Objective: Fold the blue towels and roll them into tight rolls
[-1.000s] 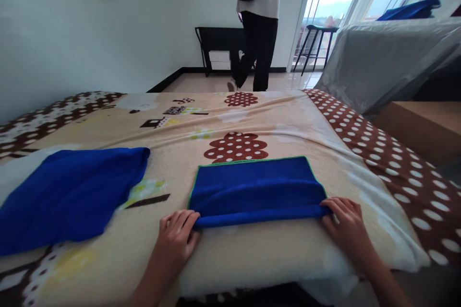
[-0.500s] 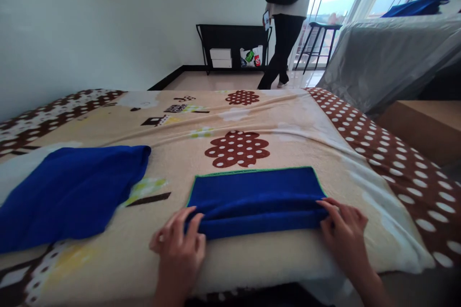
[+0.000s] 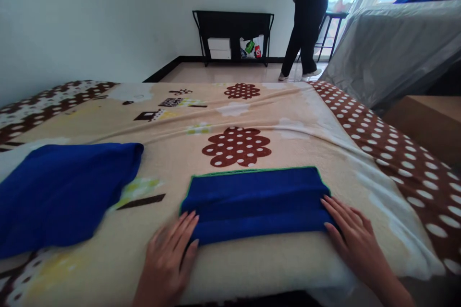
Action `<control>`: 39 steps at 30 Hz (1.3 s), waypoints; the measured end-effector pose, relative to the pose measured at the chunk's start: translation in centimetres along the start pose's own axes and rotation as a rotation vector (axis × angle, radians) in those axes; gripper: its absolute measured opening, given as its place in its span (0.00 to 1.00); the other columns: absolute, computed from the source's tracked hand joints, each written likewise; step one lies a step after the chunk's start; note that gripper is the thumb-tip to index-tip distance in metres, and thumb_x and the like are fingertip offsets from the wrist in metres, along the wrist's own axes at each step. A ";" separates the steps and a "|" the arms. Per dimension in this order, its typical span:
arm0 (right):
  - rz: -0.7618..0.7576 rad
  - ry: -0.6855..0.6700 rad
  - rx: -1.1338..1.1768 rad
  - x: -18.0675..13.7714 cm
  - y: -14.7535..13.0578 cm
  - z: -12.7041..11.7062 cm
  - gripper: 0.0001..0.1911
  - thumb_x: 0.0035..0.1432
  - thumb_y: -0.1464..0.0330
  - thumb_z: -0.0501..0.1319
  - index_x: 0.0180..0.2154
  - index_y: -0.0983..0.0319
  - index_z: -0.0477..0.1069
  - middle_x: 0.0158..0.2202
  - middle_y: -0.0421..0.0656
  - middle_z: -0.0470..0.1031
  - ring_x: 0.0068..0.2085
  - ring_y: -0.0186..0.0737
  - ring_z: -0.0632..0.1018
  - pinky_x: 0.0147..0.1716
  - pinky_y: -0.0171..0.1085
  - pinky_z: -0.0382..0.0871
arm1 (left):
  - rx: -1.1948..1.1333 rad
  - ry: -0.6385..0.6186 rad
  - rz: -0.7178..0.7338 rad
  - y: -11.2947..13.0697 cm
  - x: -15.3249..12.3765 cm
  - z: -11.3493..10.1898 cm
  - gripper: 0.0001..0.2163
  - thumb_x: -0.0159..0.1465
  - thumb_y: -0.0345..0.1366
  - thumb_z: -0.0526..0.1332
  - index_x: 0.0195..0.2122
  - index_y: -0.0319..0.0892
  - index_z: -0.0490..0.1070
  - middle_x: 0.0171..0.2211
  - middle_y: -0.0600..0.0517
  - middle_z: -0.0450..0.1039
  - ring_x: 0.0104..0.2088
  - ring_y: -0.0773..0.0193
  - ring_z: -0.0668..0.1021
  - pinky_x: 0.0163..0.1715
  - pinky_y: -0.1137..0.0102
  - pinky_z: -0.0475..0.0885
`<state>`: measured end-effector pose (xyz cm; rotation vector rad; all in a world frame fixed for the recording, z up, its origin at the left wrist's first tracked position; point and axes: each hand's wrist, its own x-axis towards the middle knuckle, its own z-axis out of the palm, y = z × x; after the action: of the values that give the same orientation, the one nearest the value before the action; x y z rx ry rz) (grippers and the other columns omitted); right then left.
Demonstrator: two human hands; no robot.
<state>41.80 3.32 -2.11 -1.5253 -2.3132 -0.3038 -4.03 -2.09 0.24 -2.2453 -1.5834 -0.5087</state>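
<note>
A blue towel (image 3: 257, 201) with green edging lies folded into a long rectangle on the patterned blanket (image 3: 266, 259). My left hand (image 3: 167, 254) rests flat with fingers stretched over the towel's near left corner. On the opposite side, my right hand (image 3: 353, 235) lies with its fingers extended, fingertips touching the towel's right end. Neither hand grips the fabric. Farther left, a second blue cloth (image 3: 68, 192) is spread loosely on the blanket, away from both hands.
Beyond the bed stands a black rack (image 3: 234, 24) holding white boxes and a bag. A person (image 3: 306, 24) is near the window by a stool. To the right are a plastic-covered piece of furniture (image 3: 392, 38) and a cardboard box (image 3: 425, 120).
My fingers, bent at the towel's ends before, now lie flatter on it. The raised fold in the towel has smoothed down. The person in the background has moved right.
</note>
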 end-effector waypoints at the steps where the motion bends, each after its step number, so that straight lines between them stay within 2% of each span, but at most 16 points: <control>1: 0.008 0.017 -0.006 0.0 0.1 -0.1 0.26 0.70 0.59 0.48 0.65 0.60 0.57 0.64 0.46 0.64 0.65 0.48 0.65 0.60 0.52 0.53 | 0.026 0.040 -0.028 0.0 -0.1 -0.1 0.21 0.66 0.34 0.56 0.60 0.42 0.66 0.56 0.47 0.75 0.55 0.54 0.75 0.62 0.54 0.52; 4: 0.023 0.109 0.004 1.4 -2.9 -0.6 0.23 0.69 0.64 0.51 0.63 0.60 0.61 0.63 0.46 0.65 0.64 0.48 0.65 0.60 0.52 0.53 | 0.039 0.104 -0.044 2.8 1.6 -0.3 0.21 0.64 0.31 0.57 0.59 0.42 0.67 0.54 0.48 0.77 0.54 0.55 0.76 0.64 0.52 0.48; 6: -0.049 0.109 0.051 3.1 -6.6 -0.8 0.23 0.68 0.67 0.52 0.62 0.60 0.62 0.64 0.45 0.65 0.64 0.44 0.65 0.60 0.49 0.55 | -0.023 0.034 0.048 5.8 3.8 -0.1 0.22 0.65 0.30 0.56 0.61 0.39 0.65 0.57 0.47 0.74 0.58 0.58 0.74 0.63 0.56 0.51; 9: -0.210 -0.032 0.108 5.5 -11.6 -0.9 0.24 0.69 0.64 0.52 0.64 0.59 0.60 0.65 0.41 0.62 0.65 0.41 0.65 0.59 0.45 0.58 | -0.080 -0.110 0.171 9.3 6.7 0.3 0.23 0.67 0.34 0.54 0.63 0.38 0.62 0.62 0.47 0.68 0.61 0.60 0.71 0.58 0.62 0.61; 11: -0.211 -0.113 0.104 6.4 -12.7 -0.8 0.27 0.69 0.58 0.52 0.66 0.58 0.58 0.66 0.40 0.60 0.64 0.41 0.65 0.58 0.45 0.59 | -0.065 -0.152 0.162 9.7 7.4 0.7 0.23 0.69 0.40 0.54 0.64 0.40 0.61 0.63 0.48 0.67 0.61 0.59 0.71 0.56 0.62 0.63; 13: -0.139 -0.137 0.084 6.4 -11.3 -0.5 0.28 0.69 0.55 0.51 0.66 0.58 0.57 0.67 0.40 0.59 0.64 0.42 0.65 0.58 0.46 0.60 | -0.031 -0.145 0.121 8.1 6.7 1.0 0.24 0.69 0.43 0.54 0.64 0.41 0.61 0.63 0.48 0.66 0.61 0.57 0.71 0.55 0.60 0.64; 18: -0.005 -0.103 0.009 3.1 -2.4 0.2 0.30 0.69 0.54 0.48 0.68 0.56 0.53 0.67 0.42 0.59 0.65 0.44 0.65 0.59 0.49 0.58 | 0.066 -0.124 -0.010 0.1 2.1 1.0 0.26 0.69 0.42 0.52 0.68 0.45 0.55 0.64 0.48 0.66 0.62 0.55 0.69 0.57 0.57 0.60; 21: 0.007 -0.109 0.018 0.9 1.3 0.1 0.30 0.70 0.56 0.46 0.69 0.56 0.50 0.68 0.43 0.57 0.66 0.45 0.62 0.60 0.49 0.57 | 0.080 -0.113 -0.034 -2.7 0.2 0.6 0.26 0.69 0.39 0.51 0.68 0.46 0.54 0.63 0.46 0.66 0.61 0.52 0.71 0.58 0.53 0.57; 24: 0.035 -0.052 0.043 -0.5 2.3 -0.7 0.28 0.70 0.59 0.47 0.68 0.55 0.51 0.68 0.45 0.57 0.66 0.47 0.63 0.58 0.50 0.58 | 0.091 -0.014 -0.050 -3.1 -0.1 -0.6 0.26 0.67 0.36 0.54 0.67 0.46 0.57 0.62 0.43 0.68 0.58 0.51 0.74 0.58 0.52 0.56; 27: 0.030 0.082 0.088 -1.2 2.1 -1.6 0.26 0.68 0.62 0.52 0.66 0.53 0.57 0.64 0.45 0.64 0.62 0.48 0.68 0.57 0.49 0.59 | 0.041 0.106 0.065 -2.5 0.2 -2.2 0.26 0.63 0.30 0.60 0.63 0.46 0.63 0.55 0.45 0.75 0.52 0.56 0.77 0.55 0.59 0.60; 30: -0.067 0.084 0.147 -1.5 1.6 -1.7 0.24 0.65 0.66 0.56 0.62 0.52 0.62 0.58 0.42 0.71 0.58 0.44 0.72 0.55 0.47 0.61 | -0.057 0.034 0.183 -1.6 0.4 -3.0 0.23 0.62 0.26 0.60 0.58 0.46 0.68 0.49 0.49 0.79 0.48 0.59 0.79 0.51 0.63 0.64; 32: -0.101 0.047 0.175 -1.2 1.3 -1.2 0.23 0.64 0.67 0.57 0.60 0.53 0.65 0.55 0.42 0.73 0.56 0.44 0.73 0.54 0.45 0.62 | -0.080 0.004 0.143 -0.9 0.5 -2.5 0.21 0.62 0.25 0.58 0.56 0.45 0.69 0.48 0.49 0.79 0.48 0.59 0.79 0.50 0.63 0.65; 36: -0.054 0.073 0.181 1.1 0.6 -0.3 0.16 0.60 0.70 0.57 0.49 0.58 0.71 0.47 0.43 0.77 0.51 0.43 0.76 0.52 0.45 0.63 | -0.078 0.060 -0.036 -0.2 1.3 -0.2 0.17 0.61 0.25 0.55 0.50 0.44 0.70 0.45 0.48 0.79 0.46 0.56 0.79 0.49 0.61 0.65; 39: -0.015 0.052 0.159 3.3 0.2 -0.9 0.11 0.56 0.72 0.56 0.41 0.60 0.73 0.39 0.43 0.77 0.44 0.43 0.76 0.50 0.46 0.64 | -0.052 0.050 -0.108 -0.3 2.3 0.4 0.12 0.60 0.26 0.55 0.42 0.45 0.72 0.40 0.50 0.80 0.41 0.56 0.80 0.47 0.59 0.64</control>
<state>41.01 5.81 0.05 -1.4074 -2.2511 -0.1577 -3.53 0.05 1.02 -2.1748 -1.6911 -0.6377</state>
